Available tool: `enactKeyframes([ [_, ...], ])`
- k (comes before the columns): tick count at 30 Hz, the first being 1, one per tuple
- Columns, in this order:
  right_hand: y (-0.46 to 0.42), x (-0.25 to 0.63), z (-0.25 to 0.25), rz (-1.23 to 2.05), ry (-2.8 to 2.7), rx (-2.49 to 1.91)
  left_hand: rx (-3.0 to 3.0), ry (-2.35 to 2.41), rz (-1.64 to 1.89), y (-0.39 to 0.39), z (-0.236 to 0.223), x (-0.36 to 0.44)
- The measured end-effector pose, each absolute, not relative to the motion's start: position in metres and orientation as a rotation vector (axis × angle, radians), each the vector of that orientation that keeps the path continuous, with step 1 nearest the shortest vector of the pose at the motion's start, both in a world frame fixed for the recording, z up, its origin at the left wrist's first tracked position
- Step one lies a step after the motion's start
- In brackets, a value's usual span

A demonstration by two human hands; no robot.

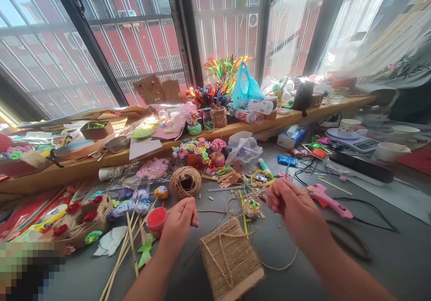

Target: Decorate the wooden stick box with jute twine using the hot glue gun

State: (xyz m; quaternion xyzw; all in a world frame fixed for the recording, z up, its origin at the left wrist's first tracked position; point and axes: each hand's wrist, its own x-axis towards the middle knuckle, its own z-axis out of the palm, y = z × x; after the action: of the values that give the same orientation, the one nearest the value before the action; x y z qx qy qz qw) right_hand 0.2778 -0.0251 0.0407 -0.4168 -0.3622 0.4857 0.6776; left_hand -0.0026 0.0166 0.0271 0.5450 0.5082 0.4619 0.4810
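My left hand (179, 219) is closed in a pinch above the table, left of a box (232, 256) wound with jute twine. Its fingers hide whatever they may hold. My right hand (291, 207), also closed with fingertips pressed together, is raised beyond the box to the right. What lies in its grip is hidden too. Loose twine (281, 268) crosses the box top and curves over the table toward my right wrist. Behind my left hand sits a ball of jute twine (185, 182); a small paper flower (252, 208) lies between the hands.
Left are a red-lidded tub (156, 220), wooden sticks (131, 242) and a twine basket with felt roses (84, 218). A pink glue gun (332, 201) with its cord lies right, near a phone (362, 166). A crowded wooden ledge (283, 117) runs along the window.
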Motion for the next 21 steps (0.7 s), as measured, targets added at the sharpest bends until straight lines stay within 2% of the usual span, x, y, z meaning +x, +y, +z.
enactKeyframes([
  [12, -0.029, 0.302, 0.021, 1.096, -0.625, -1.036, 1.158, 1.218, 1.065, 0.023, 0.019, 0.0],
  [21, -0.029, 0.31, 0.017, 1.115, -0.69, -1.057, 1.271, 1.264, 1.084, 0.023, 0.028, -0.003],
])
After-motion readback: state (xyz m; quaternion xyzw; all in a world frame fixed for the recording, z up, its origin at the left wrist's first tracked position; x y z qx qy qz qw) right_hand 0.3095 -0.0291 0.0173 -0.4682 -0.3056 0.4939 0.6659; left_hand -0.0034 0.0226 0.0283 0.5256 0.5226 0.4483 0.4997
